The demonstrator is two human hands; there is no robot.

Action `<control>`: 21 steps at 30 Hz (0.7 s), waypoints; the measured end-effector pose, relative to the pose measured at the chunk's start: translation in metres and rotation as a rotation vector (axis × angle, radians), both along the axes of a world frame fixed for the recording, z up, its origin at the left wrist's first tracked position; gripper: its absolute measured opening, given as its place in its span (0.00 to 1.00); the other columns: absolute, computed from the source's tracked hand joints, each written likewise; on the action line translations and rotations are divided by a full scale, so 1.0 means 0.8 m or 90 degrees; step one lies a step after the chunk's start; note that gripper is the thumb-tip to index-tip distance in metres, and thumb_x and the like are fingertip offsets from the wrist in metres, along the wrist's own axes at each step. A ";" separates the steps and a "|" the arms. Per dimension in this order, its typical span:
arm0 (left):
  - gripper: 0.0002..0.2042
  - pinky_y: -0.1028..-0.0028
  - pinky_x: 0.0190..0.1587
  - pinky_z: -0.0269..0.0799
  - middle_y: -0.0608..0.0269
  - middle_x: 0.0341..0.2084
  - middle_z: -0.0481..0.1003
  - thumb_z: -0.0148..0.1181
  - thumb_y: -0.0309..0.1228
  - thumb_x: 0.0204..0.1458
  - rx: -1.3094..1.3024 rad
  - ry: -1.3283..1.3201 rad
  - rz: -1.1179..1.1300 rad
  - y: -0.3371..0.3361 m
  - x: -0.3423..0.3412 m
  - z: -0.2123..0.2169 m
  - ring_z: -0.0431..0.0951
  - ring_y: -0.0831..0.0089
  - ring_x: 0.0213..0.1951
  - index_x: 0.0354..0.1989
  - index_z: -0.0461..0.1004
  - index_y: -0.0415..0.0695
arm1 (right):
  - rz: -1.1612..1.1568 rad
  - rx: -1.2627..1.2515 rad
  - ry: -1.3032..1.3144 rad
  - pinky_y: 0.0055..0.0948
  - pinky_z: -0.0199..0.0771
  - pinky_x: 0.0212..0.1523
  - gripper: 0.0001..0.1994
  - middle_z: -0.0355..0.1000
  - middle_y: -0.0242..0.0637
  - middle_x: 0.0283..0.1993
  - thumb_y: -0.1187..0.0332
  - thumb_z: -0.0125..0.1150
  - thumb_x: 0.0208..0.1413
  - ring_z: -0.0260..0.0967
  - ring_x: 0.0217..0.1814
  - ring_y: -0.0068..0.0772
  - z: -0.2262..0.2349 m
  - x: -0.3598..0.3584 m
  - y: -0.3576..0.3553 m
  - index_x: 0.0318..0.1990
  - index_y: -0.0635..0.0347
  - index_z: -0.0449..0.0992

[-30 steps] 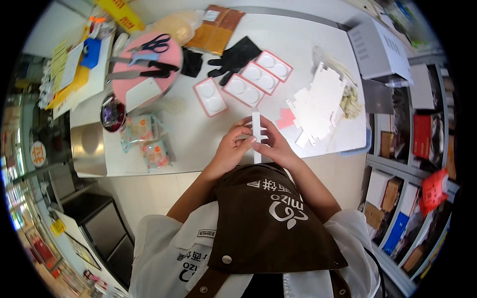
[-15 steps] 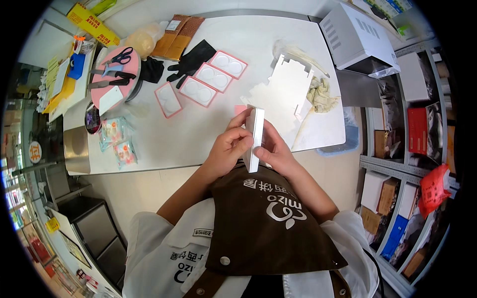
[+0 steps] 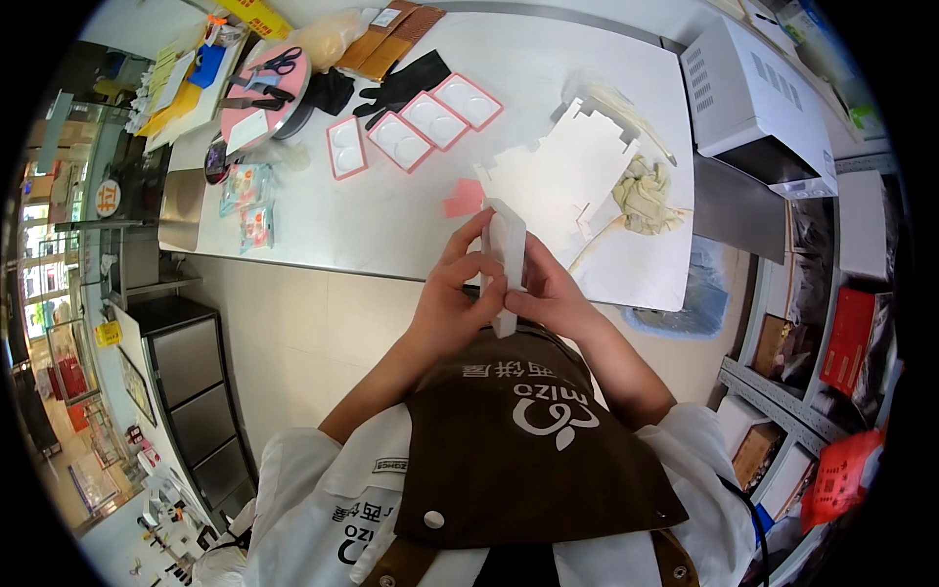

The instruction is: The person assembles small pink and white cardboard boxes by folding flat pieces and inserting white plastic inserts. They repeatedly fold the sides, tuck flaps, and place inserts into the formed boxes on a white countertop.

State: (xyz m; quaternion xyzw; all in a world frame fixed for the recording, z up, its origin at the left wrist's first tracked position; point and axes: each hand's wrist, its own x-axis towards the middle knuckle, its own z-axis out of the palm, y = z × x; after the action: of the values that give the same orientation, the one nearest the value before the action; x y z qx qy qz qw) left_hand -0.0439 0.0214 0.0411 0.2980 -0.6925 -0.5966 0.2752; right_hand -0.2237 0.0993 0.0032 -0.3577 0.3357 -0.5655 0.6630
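A flat white box is held on edge between my two hands, just past the table's near edge, with its narrow side facing up. My left hand grips its left face, thumb and fingers pressed against it. From the other side my right hand closes on it, the thumb near the lower end. Beyond the box lie a small pink piece of paper and flat, notched white card sheets. Several pink-rimmed trays with paired round recesses, one a separate tray, lie farther left.
A pink turntable holds scissors and knives at the far left. Near it are black gloves and packets. A crumpled cloth lies right, before a white oven-like appliance. Shelving stands at the right.
The view has shifted, so the table sits higher in the picture. Both hands still hold the white box, now tilted slightly differently. More of the pink paper shows beyond it.
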 end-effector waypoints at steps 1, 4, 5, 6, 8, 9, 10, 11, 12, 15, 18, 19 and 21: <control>0.03 0.56 0.67 0.66 0.43 0.75 0.56 0.62 0.23 0.57 -0.032 -0.031 0.006 -0.001 0.000 0.010 0.58 0.47 0.75 0.37 0.76 0.39 | 0.007 -0.010 0.031 0.39 0.65 0.69 0.45 0.61 0.39 0.73 0.69 0.71 0.60 0.64 0.71 0.35 0.000 0.000 -0.005 0.79 0.56 0.47; 0.04 0.56 0.64 0.70 0.41 0.74 0.57 0.61 0.21 0.56 -0.117 -0.030 0.011 -0.008 -0.001 0.016 0.61 0.43 0.73 0.38 0.73 0.39 | 0.001 -0.001 0.038 0.40 0.66 0.68 0.43 0.62 0.39 0.72 0.72 0.71 0.59 0.67 0.68 0.35 0.010 0.001 -0.022 0.77 0.57 0.52; 0.05 0.56 0.63 0.70 0.40 0.73 0.57 0.60 0.20 0.56 -0.144 -0.014 0.011 -0.011 -0.002 0.017 0.61 0.42 0.72 0.39 0.72 0.38 | -0.025 -0.010 0.039 0.40 0.66 0.68 0.41 0.62 0.39 0.71 0.73 0.70 0.58 0.67 0.68 0.35 0.010 0.004 -0.027 0.77 0.57 0.53; 0.05 0.56 0.63 0.70 0.39 0.73 0.58 0.59 0.19 0.57 -0.158 -0.008 0.022 -0.014 -0.003 0.018 0.62 0.43 0.72 0.39 0.71 0.38 | -0.050 -0.021 0.044 0.40 0.66 0.68 0.40 0.63 0.39 0.71 0.73 0.70 0.58 0.67 0.67 0.35 0.011 0.007 -0.033 0.76 0.57 0.54; 0.05 0.57 0.64 0.70 0.38 0.72 0.59 0.56 0.18 0.57 -0.187 0.004 0.045 -0.020 -0.003 0.021 0.64 0.43 0.70 0.40 0.70 0.37 | -0.083 -0.047 0.079 0.40 0.66 0.68 0.38 0.63 0.38 0.70 0.75 0.68 0.58 0.67 0.67 0.34 0.011 0.009 -0.050 0.74 0.58 0.56; 0.04 0.58 0.64 0.70 0.38 0.71 0.59 0.55 0.18 0.58 -0.199 -0.006 0.057 -0.027 0.002 0.019 0.65 0.45 0.70 0.40 0.69 0.36 | -0.089 -0.060 0.104 0.40 0.66 0.68 0.37 0.63 0.38 0.69 0.76 0.67 0.58 0.67 0.67 0.34 0.010 0.013 -0.058 0.73 0.58 0.56; 0.04 0.58 0.64 0.70 0.38 0.71 0.60 0.53 0.18 0.58 -0.210 -0.016 0.068 -0.034 0.009 0.013 0.66 0.46 0.69 0.40 0.68 0.36 | -0.095 -0.074 0.129 0.40 0.66 0.67 0.36 0.63 0.38 0.69 0.77 0.67 0.58 0.67 0.67 0.33 0.009 0.017 -0.066 0.73 0.58 0.57; 0.03 0.59 0.63 0.70 0.37 0.70 0.60 0.52 0.18 0.59 -0.221 -0.025 0.080 -0.042 0.016 0.007 0.67 0.48 0.69 0.39 0.67 0.36 | -0.110 -0.057 0.122 0.40 0.67 0.66 0.36 0.64 0.37 0.69 0.77 0.66 0.57 0.67 0.67 0.32 0.005 0.023 -0.075 0.73 0.58 0.57; 0.02 0.61 0.62 0.70 0.39 0.70 0.61 0.50 0.19 0.60 -0.179 -0.002 0.118 -0.050 0.023 0.002 0.68 0.52 0.67 0.39 0.67 0.36 | -0.125 -0.043 0.114 0.39 0.68 0.65 0.37 0.64 0.37 0.69 0.78 0.66 0.57 0.66 0.67 0.32 0.001 0.028 -0.087 0.73 0.58 0.57; 0.04 0.67 0.57 0.71 0.46 0.65 0.66 0.44 0.22 0.65 -0.005 0.082 0.219 -0.072 0.050 -0.021 0.72 0.65 0.58 0.40 0.67 0.37 | -0.108 0.016 0.090 0.38 0.72 0.62 0.35 0.65 0.36 0.67 0.77 0.64 0.59 0.68 0.65 0.31 -0.005 0.041 -0.120 0.72 0.59 0.56; 0.10 0.81 0.40 0.65 0.70 0.40 0.75 0.39 0.27 0.71 0.239 0.134 0.260 -0.099 0.088 -0.031 0.65 0.86 0.35 0.44 0.69 0.40 | -0.051 0.127 -0.005 0.38 0.75 0.59 0.32 0.67 0.38 0.66 0.74 0.60 0.62 0.71 0.62 0.32 -0.011 0.048 -0.148 0.72 0.60 0.56; 0.10 0.81 0.38 0.63 0.72 0.37 0.73 0.40 0.28 0.71 0.233 0.110 0.283 -0.108 0.100 -0.037 0.64 0.87 0.34 0.44 0.70 0.41 | -0.032 0.171 -0.050 0.38 0.76 0.58 0.31 0.67 0.38 0.66 0.73 0.58 0.63 0.72 0.60 0.32 -0.010 0.052 -0.157 0.72 0.60 0.56; 0.11 0.82 0.35 0.60 0.77 0.30 0.69 0.41 0.31 0.73 0.219 0.065 0.330 -0.124 0.120 -0.057 0.62 0.88 0.31 0.43 0.70 0.41 | -0.017 0.210 -0.055 0.38 0.76 0.59 0.29 0.68 0.40 0.66 0.70 0.56 0.63 0.74 0.58 0.35 -0.008 0.061 -0.172 0.71 0.60 0.58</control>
State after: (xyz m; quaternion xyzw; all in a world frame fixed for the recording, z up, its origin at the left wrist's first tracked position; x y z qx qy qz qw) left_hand 0.0523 -0.0782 -0.0047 0.4765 -0.4675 -0.6290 0.3983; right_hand -0.1747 -0.0381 -0.0029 -0.2149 0.3998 -0.5267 0.7188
